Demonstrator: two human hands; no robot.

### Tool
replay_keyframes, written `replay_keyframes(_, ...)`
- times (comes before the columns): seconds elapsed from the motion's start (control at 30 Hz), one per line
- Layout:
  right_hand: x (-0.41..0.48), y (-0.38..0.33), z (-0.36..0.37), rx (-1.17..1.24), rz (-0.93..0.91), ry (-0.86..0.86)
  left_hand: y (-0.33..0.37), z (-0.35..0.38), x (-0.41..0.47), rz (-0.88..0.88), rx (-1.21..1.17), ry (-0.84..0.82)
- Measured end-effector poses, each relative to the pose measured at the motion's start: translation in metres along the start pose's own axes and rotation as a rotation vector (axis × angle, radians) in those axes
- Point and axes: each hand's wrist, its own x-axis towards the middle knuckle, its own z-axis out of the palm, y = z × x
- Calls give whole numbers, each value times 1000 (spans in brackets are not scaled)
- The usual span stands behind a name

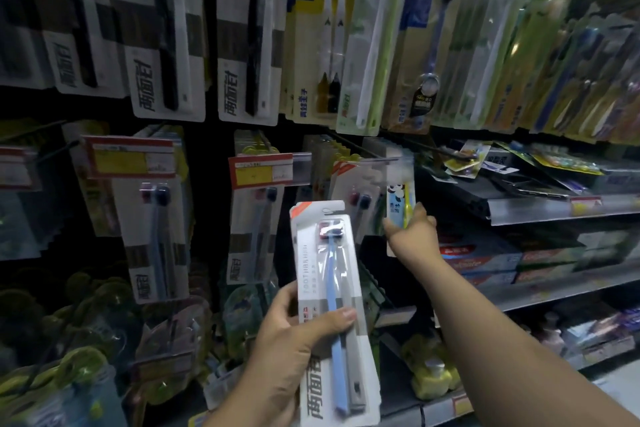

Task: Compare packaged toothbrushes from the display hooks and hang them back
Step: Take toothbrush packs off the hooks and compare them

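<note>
**Toothbrush compare: a pack in each hand, nothing hung back as far as I can see**

Watching the head feed from my desk, here's where I reckon we are. My left hand [291,350] is wrapped round the lower half of a white pack [329,288] with a blue brush inside. The thumb is across the front, the fingers are behind, and the pack is held up tilted in front of the display. My right hand [414,236] is stretched out to the rack and pinches a small panda pack [398,204] just right of the white one, with the thumb on its right edge.

So I'd call it mid-task. One pack is clearly off its hook and being looked at, and the second is being grabbed or lined up beside it. Both of them need hanging back, so that half is all to come.

What I can't make out:
- Whether the panda pack is on its hook or already off it. Its top sits behind a clear tag strip [384,159] and it's all blur there
- Which hook the white pack belongs on. The red and yellow price tag [261,172] hides the peg ends
- My right fingers, since they're behind the pack
- The print on either pack. It's too dim and smeared to read properly
- The toothpaste boxes [485,260] on the shelf to the right, which are just colour blobs
</note>
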Motion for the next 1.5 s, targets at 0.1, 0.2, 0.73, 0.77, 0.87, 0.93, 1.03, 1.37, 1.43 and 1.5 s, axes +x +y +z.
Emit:
replay_keyframes(0.1, 10, -6, 10, -100, 143, -65, 2, -1, 3, -2, -34, 2)
replay_keyframes(0.2, -12, -7, 13, -127, 39, -50, 2, 0, 3, -2, -69, 1)
replay_keyframes(0.73, -215, -59, -83, 378, -204, -457, 5, 10, -57, 225, 170, -6)
replay_keyframes(0.77, -220, -65, -91, 392, -219, -460, 12, 8, -66, 227, 167, -27)
replay_keyframes(0.87, -233, -85, -113, 426, -248, -460, 35, 4, -94, 225, 105, -89)
replay_keyframes(0.93, -240, -101, -122, 439, -258, -448, 51, 1, -112, 261, 89, -92)
replay_keyframes(1.03, -250, -130, -130, 517, -234, -431, 75, -9, -138, 333, 64, -44)
replay_keyframes(1.37, -301, -220, -89, 568, -404, -530, 155, -92, -209, 516, 129, 293)
replay_keyframes(1.43, -308, -238, -75, 523, -467, -530, 168, -111, -219, 549, 134, 364)
replay_keyframes(1.5, -312, -255, -59, 495, -523, -525, 177, -128, -228, 589, 154, 430)
